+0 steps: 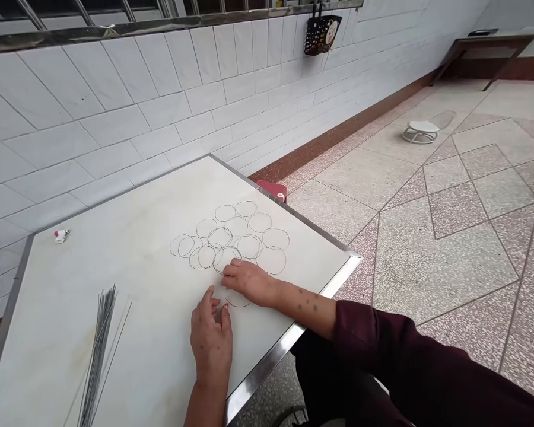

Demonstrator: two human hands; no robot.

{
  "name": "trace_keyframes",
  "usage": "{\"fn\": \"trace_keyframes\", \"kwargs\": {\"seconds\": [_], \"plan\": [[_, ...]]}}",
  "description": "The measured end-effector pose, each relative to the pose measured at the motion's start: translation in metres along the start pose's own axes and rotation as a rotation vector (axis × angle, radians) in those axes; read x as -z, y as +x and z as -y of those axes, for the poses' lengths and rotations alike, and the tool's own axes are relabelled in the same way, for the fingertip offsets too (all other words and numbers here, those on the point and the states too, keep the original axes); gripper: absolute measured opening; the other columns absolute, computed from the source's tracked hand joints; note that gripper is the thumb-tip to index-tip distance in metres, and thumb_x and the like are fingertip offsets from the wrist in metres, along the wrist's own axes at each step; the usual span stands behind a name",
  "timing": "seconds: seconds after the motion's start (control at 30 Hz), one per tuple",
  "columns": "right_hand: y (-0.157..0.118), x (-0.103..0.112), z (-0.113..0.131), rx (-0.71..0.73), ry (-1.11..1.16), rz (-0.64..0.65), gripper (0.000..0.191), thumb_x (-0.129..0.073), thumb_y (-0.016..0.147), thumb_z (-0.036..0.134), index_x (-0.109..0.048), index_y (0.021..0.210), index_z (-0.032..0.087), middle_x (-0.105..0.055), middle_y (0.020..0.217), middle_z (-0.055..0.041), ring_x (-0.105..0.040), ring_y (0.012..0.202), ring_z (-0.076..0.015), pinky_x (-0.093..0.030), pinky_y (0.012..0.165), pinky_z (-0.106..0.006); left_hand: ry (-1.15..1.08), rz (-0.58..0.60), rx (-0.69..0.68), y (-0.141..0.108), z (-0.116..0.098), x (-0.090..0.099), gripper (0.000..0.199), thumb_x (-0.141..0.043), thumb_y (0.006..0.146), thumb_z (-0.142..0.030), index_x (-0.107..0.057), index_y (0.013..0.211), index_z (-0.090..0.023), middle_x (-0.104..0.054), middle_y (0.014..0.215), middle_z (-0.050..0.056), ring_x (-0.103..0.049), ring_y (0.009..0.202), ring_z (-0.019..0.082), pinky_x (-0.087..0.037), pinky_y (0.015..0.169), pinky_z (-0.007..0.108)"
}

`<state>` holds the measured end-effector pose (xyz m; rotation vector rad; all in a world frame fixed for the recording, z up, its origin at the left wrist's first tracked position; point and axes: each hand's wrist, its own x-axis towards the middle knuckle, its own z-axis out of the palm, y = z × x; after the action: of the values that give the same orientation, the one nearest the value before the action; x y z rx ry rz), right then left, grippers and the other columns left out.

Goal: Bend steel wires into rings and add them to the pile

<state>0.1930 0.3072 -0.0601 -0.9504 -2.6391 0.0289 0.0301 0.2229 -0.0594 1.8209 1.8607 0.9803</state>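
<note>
My right hand [251,283] is over the table with its fingers pinched together on a thin wire ring [237,306]; most of that ring is hidden beneath the hand. Facing it, my left hand [211,338] is upright above the tabletop, thumb and fingers apart, with nothing visible between them. Just beyond the hands, several wire rings [276,230] lie flat in a loose cluster, some overlapping. To the left rests a bundle of straight grey wires [95,362], with a single wire [118,335] angled away from it.
The white table [151,207] has a metal edge [267,373] on my side. Small white-and-red items [61,235] sit at its far left corner. A red stool [272,191] shows past the table; a low white seat [422,129] stands on the floor. A black basket [321,35] hangs on the tiled wall.
</note>
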Motion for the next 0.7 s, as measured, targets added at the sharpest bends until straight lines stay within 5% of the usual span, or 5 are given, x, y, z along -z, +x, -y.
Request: {"fn": "trace_keyframes", "kwargs": {"seconds": [0.23, 0.43, 0.7], "plan": [[0.013, 0.013, -0.01, 0.146, -0.078, 0.112, 0.019, -0.045, 0.094, 0.004, -0.056, 0.085, 0.016, -0.057, 0.091, -0.0085, -0.048, 0.087, -0.0214, -0.041, 0.067, -0.031, -0.051, 0.022, 0.039, -0.001, 0.002, 0.005, 0.038, -0.053, 0.087, -0.034, -0.06, 0.121, -0.019, -0.062, 0.101, 0.009, -0.061, 0.086, 0.025, -0.054, 0.073, 0.043], [0.007, 0.018, -0.007, 0.118, -0.083, 0.128, 0.013, -0.046, 0.091, 0.008, -0.055, 0.084, 0.015, -0.059, 0.087, -0.0104, -0.051, 0.08, -0.0225, -0.043, 0.063, -0.033, -0.131, 0.011, 0.086, -0.011, -0.005, 0.013, 0.044, -0.059, 0.083, -0.043, -0.062, 0.12, -0.019, -0.061, 0.105, 0.012, -0.06, 0.094, 0.029, -0.054, 0.073, 0.045], [-0.028, 0.032, 0.037, -0.02, 0.112, -0.001, 0.013, -0.047, 0.093, 0.011, -0.052, 0.104, 0.014, -0.062, 0.091, -0.0052, -0.057, 0.074, -0.0136, -0.048, 0.064, -0.025, -0.412, 0.12, 0.218, -0.029, -0.017, 0.029, 0.041, -0.051, 0.089, -0.048, -0.07, 0.109, -0.018, -0.073, 0.093, 0.008, -0.068, 0.09, 0.025, -0.052, 0.089, 0.044]]}}
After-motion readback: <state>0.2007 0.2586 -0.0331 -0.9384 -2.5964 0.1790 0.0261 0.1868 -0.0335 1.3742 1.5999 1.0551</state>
